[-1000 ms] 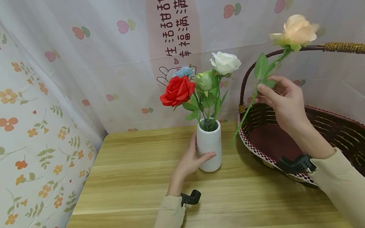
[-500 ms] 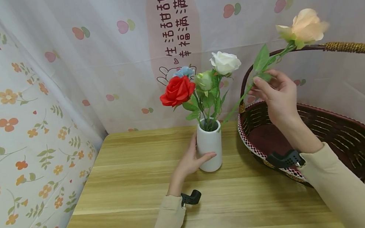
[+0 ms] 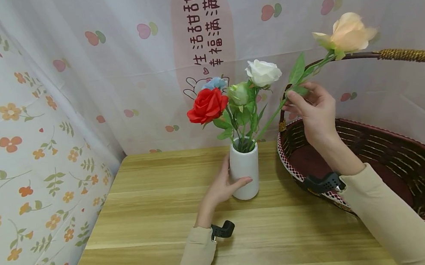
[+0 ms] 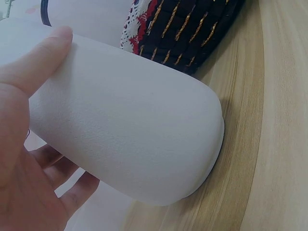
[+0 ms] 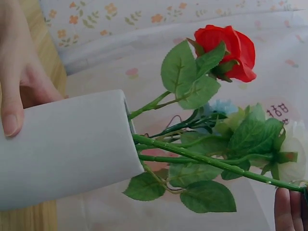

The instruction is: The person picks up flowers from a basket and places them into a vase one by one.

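Note:
A white vase stands upright on the wooden table, and my left hand holds it with the thumb across its front. My right hand pinches the stem of a peach rose near its leaves. That stem slants down to the left, its lower end inside the vase mouth in the right wrist view. In the vase are a red rose, a white rose, a pale green rose and a light blue flower. The left wrist view shows my thumb against the vase wall.
A dark woven basket with a tall handle stands on the right, under my right forearm. Wooden table surface extends to the left and front. A printed curtain hangs close behind, and a floral one at the left.
My right hand has moved left with the peach rose, bringing the stem's lower end from beside the vase into its mouth. My left hand and the vase stay in place.

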A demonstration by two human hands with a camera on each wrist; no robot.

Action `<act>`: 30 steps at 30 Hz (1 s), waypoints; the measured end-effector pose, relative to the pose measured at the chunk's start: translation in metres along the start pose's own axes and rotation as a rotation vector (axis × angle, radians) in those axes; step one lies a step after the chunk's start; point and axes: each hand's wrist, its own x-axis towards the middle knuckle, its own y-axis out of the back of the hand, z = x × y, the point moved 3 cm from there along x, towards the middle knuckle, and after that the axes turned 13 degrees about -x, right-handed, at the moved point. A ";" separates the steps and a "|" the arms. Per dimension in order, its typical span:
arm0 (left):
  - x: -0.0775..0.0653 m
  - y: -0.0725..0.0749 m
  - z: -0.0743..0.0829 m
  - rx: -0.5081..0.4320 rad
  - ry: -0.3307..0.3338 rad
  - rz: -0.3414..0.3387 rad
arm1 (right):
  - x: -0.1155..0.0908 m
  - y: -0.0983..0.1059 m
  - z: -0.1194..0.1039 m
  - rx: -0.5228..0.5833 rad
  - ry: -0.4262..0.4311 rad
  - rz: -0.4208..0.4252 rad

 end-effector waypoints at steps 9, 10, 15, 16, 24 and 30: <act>0.001 0.000 -0.002 0.001 -0.003 0.001 | -0.009 -0.005 0.012 -0.087 -0.012 -0.020; 0.001 0.000 -0.002 0.001 0.000 0.003 | -0.010 -0.006 0.013 -0.088 -0.013 -0.023; 0.001 0.000 -0.001 -0.002 0.003 0.005 | -0.015 -0.008 0.018 -0.110 -0.022 -0.033; 0.001 0.000 -0.001 -0.005 0.001 0.003 | -0.016 -0.008 0.019 -0.116 -0.024 -0.036; 0.002 0.001 -0.002 -0.005 -0.001 0.006 | -0.023 -0.010 0.032 -0.136 -0.054 -0.060; 0.002 0.001 -0.001 0.001 -0.001 0.007 | -0.032 -0.013 0.043 -0.192 -0.094 -0.072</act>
